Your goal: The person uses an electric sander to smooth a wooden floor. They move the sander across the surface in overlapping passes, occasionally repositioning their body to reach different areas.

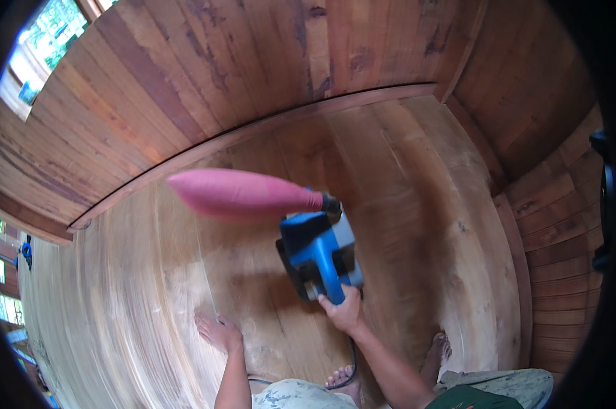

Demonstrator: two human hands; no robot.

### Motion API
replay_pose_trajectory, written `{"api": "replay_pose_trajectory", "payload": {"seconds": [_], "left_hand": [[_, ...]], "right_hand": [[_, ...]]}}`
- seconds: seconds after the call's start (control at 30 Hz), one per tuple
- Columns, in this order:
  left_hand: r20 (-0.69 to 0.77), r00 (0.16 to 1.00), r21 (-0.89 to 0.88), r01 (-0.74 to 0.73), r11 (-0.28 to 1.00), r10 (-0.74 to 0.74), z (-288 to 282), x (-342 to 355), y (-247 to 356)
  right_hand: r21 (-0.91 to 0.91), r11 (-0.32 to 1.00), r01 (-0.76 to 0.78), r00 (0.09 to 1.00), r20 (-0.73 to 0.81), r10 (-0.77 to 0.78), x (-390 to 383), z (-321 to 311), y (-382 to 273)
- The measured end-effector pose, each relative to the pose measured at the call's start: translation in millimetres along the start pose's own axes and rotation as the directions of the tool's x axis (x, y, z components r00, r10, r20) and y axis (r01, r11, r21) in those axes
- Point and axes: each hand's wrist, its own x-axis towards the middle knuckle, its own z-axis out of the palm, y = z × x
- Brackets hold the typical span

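A blue and black belt sander is over the wooden floor in front of me. A swollen pink dust bag sticks out from its far end toward the left. My right hand is wrapped round the sander's blue rear handle. From the handle a black cord runs back toward my feet. To the left, my left hand rests on the floor with its fingers stretched out and nothing in it. The sander's underside is hidden, so I cannot tell whether it touches the boards.
Plank walls rise ahead and on the right, with a baseboard along the floor. My bare feet are close behind the sander. Windows show at the far left, and a small blue and black object at the left edge.
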Motion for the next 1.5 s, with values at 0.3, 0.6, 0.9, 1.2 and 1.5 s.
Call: {"api": "replay_pose_trajectory", "payload": {"seconds": [0.3,0.6,0.9,1.2,1.5], "left_hand": [[-0.030,0.999,0.027,-0.038,0.999,0.039,6,1,-3],[-0.072,0.995,0.012,-0.063,0.998,0.064,11,0,-6],[-0.098,0.993,0.019,-0.064,0.998,0.065,13,2,-6],[-0.061,0.997,0.063,-0.042,0.997,0.046,14,3,-8],[-0.064,0.996,0.058,-0.051,0.997,0.055,11,2,-6]], "right_hand": [[0.103,0.994,-0.039,0.997,0.069,0.032,-35,-6,-4],[0.099,0.989,0.107,0.994,-0.039,-0.104,72,36,-33],[0.083,0.989,0.120,0.990,-0.084,-0.113,198,64,-64],[0.045,0.996,0.075,0.993,-0.093,-0.070,227,69,-73],[0.044,0.999,0.013,0.999,-0.033,-0.012,197,57,-72]]}}
